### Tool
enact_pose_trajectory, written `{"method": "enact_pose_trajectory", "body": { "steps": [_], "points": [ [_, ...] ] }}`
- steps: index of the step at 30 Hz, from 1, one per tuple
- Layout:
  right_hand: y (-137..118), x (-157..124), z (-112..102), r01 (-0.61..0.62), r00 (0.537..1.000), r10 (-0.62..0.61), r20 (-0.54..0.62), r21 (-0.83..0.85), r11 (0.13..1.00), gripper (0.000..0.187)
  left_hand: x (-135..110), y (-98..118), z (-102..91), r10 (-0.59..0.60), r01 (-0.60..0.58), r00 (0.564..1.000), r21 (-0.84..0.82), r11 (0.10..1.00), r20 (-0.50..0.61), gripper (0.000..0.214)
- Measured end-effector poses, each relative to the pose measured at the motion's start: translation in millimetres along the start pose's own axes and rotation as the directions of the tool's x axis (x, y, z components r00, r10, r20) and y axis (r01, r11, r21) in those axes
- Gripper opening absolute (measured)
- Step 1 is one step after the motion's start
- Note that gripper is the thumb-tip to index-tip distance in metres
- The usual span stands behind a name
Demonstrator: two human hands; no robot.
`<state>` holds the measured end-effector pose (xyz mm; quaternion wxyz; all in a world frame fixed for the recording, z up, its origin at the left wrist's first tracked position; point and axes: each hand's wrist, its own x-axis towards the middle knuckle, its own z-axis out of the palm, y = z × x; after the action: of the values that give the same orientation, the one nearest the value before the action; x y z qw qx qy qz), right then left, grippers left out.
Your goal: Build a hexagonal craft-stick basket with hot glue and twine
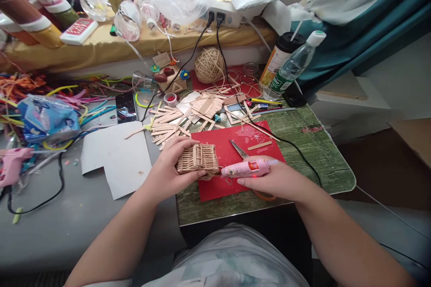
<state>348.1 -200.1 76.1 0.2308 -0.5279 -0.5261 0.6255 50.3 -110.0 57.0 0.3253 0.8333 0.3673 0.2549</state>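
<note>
My left hand [170,168] is closed round a small house-like model made of wooden sticks [198,158], held just above the red mat [251,141]. My right hand [269,179] grips a pink glue gun [247,168] lying level, its nozzle pointing left and touching the model's lower right edge. A red light glows on the gun's side. Its black cord [292,145] runs off to the back. Scissors [238,149] lie on the red mat just behind the gun, their orange handle partly hidden under my right hand.
A heap of loose wooden sticks [182,119] lies behind the mat, with a twine ball [209,65], a phone [125,107], white paper [116,154], two bottles [286,69] and a second pink glue gun [11,166] at far left. Coloured pipe cleaners [67,98] clutter the left side.
</note>
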Motion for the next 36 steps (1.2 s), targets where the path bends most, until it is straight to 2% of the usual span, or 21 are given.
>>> {"method": "enact_pose_trajectory", "body": {
  "steps": [3,9,13,17,22,28,32,36],
  "points": [
    [-7,7,-7,-0.017,0.998,0.016,0.055,0.015,1.0,0.038,-1,0,-0.1,0.024,-0.024,1.0,0.017,1.0,0.001,0.06],
    [-5,16,-12,-0.033,0.996,0.03,0.081,0.039,0.999,0.039,0,2,-1.4,0.02,-0.021,1.0,0.018,1.0,0.017,0.058],
    [-3,15,-9,0.006,0.998,-0.01,0.069,0.061,0.998,0.036,0,2,-1.7,0.018,-0.018,1.0,0.02,1.0,0.012,0.061],
    [-2,13,-5,-0.006,0.998,0.002,0.058,0.073,0.997,0.035,0,1,-1.7,0.025,-0.025,1.0,0.021,0.999,0.009,0.06],
    [-2,8,-7,0.065,0.997,-0.065,0.041,-0.015,0.998,0.037,0,0,-1.4,-0.008,0.008,1.0,0.022,1.0,0.001,0.06],
    [1,-2,-17,0.089,0.993,-0.092,0.078,0.039,0.995,0.042,0,-3,-1.0,-0.105,0.106,0.988,0.003,0.994,-0.114,0.056],
    [10,-9,-21,0.068,0.998,-0.068,-0.006,0.089,0.994,0.041,-1,-10,-2.5,-0.203,0.183,0.961,-0.122,0.976,-0.186,0.056],
    [13,-17,-22,0.124,0.971,-0.093,-0.219,0.131,0.984,0.045,-4,-20,0.0,-0.334,0.276,0.924,-0.281,0.919,-0.185,0.062]
  ]
}}
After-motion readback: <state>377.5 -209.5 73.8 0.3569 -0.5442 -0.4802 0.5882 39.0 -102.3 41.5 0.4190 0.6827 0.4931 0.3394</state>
